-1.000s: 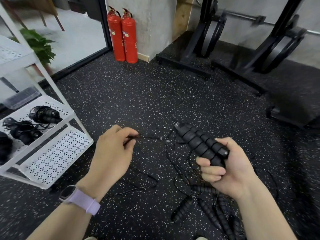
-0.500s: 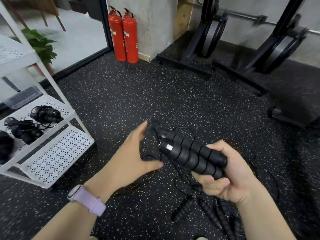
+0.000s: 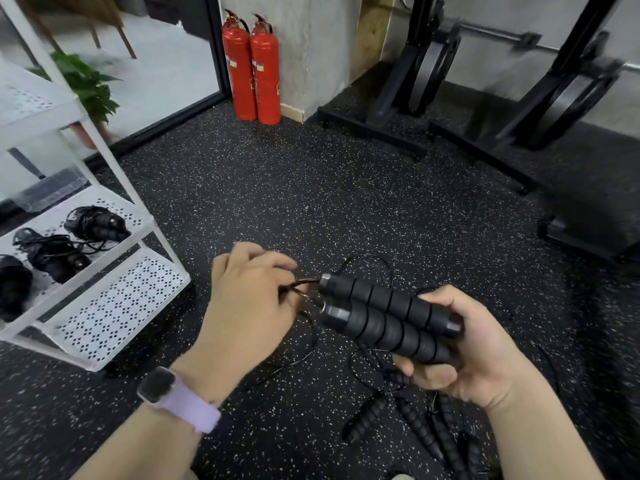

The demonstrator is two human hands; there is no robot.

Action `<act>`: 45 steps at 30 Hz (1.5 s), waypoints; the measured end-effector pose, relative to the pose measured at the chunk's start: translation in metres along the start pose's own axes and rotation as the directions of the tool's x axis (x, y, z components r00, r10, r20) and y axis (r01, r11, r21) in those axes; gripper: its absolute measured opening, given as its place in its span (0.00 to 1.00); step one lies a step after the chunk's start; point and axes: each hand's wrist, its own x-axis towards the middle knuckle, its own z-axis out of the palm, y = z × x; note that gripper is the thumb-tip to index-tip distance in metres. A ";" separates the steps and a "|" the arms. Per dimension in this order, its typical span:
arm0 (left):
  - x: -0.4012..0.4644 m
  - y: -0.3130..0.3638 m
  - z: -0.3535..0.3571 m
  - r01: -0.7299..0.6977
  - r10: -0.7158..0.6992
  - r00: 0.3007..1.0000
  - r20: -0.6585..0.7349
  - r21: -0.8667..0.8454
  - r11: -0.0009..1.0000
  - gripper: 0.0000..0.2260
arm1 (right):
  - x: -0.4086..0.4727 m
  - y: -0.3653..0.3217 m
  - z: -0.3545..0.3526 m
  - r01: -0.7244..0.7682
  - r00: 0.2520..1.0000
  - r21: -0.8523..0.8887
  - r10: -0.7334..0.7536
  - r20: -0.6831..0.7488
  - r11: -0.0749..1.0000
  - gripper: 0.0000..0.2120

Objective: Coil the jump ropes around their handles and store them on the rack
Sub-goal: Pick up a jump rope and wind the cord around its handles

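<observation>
My right hand grips two black ribbed jump-rope handles side by side, their cord ends pointing left. My left hand pinches the thin black cord right where it leaves the handles. The rest of that cord loops loosely over the floor below and behind the handles. Several more black handles with tangled cords lie on the floor under my right hand. On the left stands the white rack; three coiled ropes lie on its middle shelf.
Two red fire extinguishers stand against the pillar at the back. Black weight racks and a dark bench line the back right. A potted plant sits behind the rack. The floor is black speckled rubber.
My left hand went from an open reach beside the handles to pinching the cord at their ends. The handles have swung a little, now lying flatter and pointing left.
</observation>
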 end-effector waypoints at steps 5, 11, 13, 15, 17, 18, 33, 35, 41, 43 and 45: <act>-0.005 -0.001 -0.012 0.148 0.070 0.899 0.432 -0.452 0.880 0.15 | -0.006 -0.002 -0.005 0.013 0.999 -0.004 -0.013 -0.036 1.000 0.26; -0.008 0.003 -0.013 0.186 0.114 0.863 0.493 -0.517 0.836 0.18 | -0.008 0.001 -0.005 -0.054 0.997 -0.208 0.066 0.050 0.977 0.32; -0.008 0.003 -0.013 0.184 0.112 0.850 0.514 -0.489 0.853 0.12 | -0.007 0.004 -0.005 -0.080 0.990 -0.224 0.104 0.096 0.971 0.34; -0.009 0.004 -0.014 0.171 0.133 0.831 0.541 -0.476 0.863 0.12 | -0.005 0.005 -0.004 -0.069 0.990 -0.307 0.103 0.097 0.949 0.37; -0.010 0.006 -0.014 0.155 0.160 0.804 0.573 -0.462 0.873 0.12 | -0.006 0.005 0.002 -0.051 0.981 -0.331 0.108 0.158 0.942 0.38; -0.011 0.008 -0.014 0.154 0.164 0.790 0.591 -0.451 0.879 0.12 | -0.006 0.004 0.007 -0.044 0.972 -0.327 0.117 0.206 0.944 0.38; -0.010 0.006 -0.005 0.064 0.117 0.832 0.543 -0.302 0.951 0.15 | 0.011 0.017 0.033 -0.096 0.992 -0.713 0.128 -0.009 0.694 0.13; -0.005 -0.003 -0.008 0.162 0.092 0.840 0.534 -0.410 0.898 0.18 | 0.011 0.019 0.030 -0.059 0.992 -0.507 0.107 0.066 0.860 0.12; 0.001 -0.007 -0.003 0.275 0.074 0.894 0.442 -0.670 0.689 0.19 | 0.018 0.022 0.035 0.037 0.969 -0.184 0.009 0.246 0.982 0.13; 0.000 -0.003 0.003 0.286 0.019 0.916 0.400 -0.688 0.667 0.18 | 0.022 0.023 0.043 0.066 0.964 -0.141 -0.027 0.264 0.988 0.13; 0.001 0.002 0.007 0.281 -0.040 0.940 0.338 -0.704 0.652 0.19 | 0.028 0.027 0.050 0.106 0.967 -0.066 -0.087 0.241 0.992 0.14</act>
